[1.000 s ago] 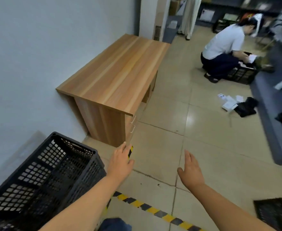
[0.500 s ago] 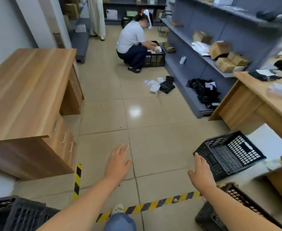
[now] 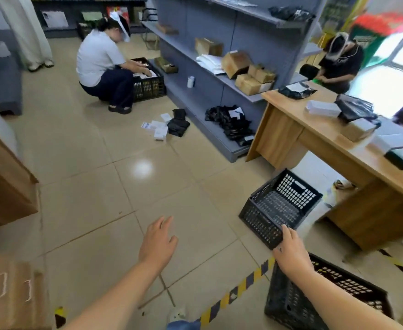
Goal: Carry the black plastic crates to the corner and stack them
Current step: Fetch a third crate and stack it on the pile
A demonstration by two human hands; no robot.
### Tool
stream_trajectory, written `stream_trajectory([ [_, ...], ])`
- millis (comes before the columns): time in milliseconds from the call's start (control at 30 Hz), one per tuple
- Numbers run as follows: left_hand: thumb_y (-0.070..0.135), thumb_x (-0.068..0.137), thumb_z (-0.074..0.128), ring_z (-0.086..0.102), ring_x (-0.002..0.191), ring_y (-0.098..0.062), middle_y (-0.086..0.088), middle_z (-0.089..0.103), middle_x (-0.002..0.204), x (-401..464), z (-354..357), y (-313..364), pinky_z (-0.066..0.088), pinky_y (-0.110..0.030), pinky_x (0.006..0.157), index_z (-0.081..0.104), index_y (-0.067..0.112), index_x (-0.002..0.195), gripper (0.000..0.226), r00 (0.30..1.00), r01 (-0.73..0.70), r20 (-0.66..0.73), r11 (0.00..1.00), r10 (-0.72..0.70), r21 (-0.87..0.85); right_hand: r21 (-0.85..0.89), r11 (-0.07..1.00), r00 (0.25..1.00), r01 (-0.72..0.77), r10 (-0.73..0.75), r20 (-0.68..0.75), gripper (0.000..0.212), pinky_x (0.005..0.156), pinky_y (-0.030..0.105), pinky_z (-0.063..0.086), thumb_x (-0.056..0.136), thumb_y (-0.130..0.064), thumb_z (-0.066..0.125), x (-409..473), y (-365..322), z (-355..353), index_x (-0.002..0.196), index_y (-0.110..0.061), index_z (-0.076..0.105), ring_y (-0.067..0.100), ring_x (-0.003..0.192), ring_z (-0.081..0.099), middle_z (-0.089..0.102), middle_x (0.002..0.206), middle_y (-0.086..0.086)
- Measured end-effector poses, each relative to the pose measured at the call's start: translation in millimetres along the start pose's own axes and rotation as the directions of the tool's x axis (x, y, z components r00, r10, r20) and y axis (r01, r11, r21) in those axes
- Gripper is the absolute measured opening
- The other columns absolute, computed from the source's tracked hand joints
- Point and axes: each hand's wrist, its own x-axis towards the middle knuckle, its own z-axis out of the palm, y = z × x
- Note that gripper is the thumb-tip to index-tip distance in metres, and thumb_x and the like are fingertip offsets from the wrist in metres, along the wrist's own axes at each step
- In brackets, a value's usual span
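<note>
**Hands out over the floor, two crates ahead**

Our left hand [image 3: 157, 244] reaches forward over the tiled floor [image 3: 88, 186] with its fingers [image 3: 166, 222] straight and loose, holding nothing. Our right hand [image 3: 291, 251] is stretched out too, fingers relaxed, its fingertips in line with the near rim of a black crate [image 3: 280, 208]; we cannot tell whether they touch it. That crate sits on the floor just beside a wooden desk [image 3: 314, 144], whose tabletop carries boxes and black bags. A second black crate [image 3: 326, 298] lies under our right forearm, next to yellow-and-black tape [image 3: 238, 291]. Further off, a crouching person [image 3: 100, 65] works at a third crate [image 3: 148, 84] by grey shelves [image 3: 195, 51].
</note>
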Motion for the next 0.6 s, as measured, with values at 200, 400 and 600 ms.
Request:
stream_trajectory([
  [200, 0.024, 0.088, 0.049, 0.023, 0.141, -0.022, -0.006, 0.03, 0.152, 79.3, 10.6, 7.8, 0.021, -0.03, 0.113, 0.03, 0.018, 0.145, 0.061, 0.993, -0.062, 0.101, 0.997, 0.056, 0.053, 0.06, 0.99, 0.992, -0.124, 0.125, -0.006, 0.073, 0.113, 0.039, 0.028, 0.09, -0.015, 0.053, 42.0, -3.4, -3.3, 0.151, -0.018, 0.011, 0.024, 0.144, 0.017, 0.014, 0.158, 0.003],
  [400, 0.023, 0.089, 0.047, 0.022, 0.141, -0.021, -0.006, 0.028, 0.153, 135.2, 49.7, 54.9, 0.02, -0.029, 0.112, 0.028, 0.018, 0.146, 0.06, 0.969, -0.124, 0.227, 0.988, 0.1, 0.094, 0.098, 0.976, 0.98, -0.196, 0.199, -0.018, 0.07, 0.112, 0.036, 0.029, 0.092, -0.019, 0.052, 78.1, 29.7, -16.9, 0.151, -0.016, 0.015, 0.024, 0.143, 0.019, 0.016, 0.157, 0.004],
  [600, 0.021, 0.089, 0.045, 0.024, 0.14, -0.021, -0.006, 0.028, 0.153, 191.3, 101.5, 131.2, 0.022, -0.029, 0.112, 0.027, 0.018, 0.146, 0.06, 0.952, -0.165, 0.281, 0.979, 0.126, 0.121, 0.135, 0.956, 0.965, -0.259, 0.262, -0.011, 0.071, 0.114, 0.036, 0.028, 0.092, -0.02, 0.053, 141.6, 88.2, -42.7, 0.151, -0.015, 0.014, 0.022, 0.144, 0.018, 0.016, 0.157, 0.003],
])
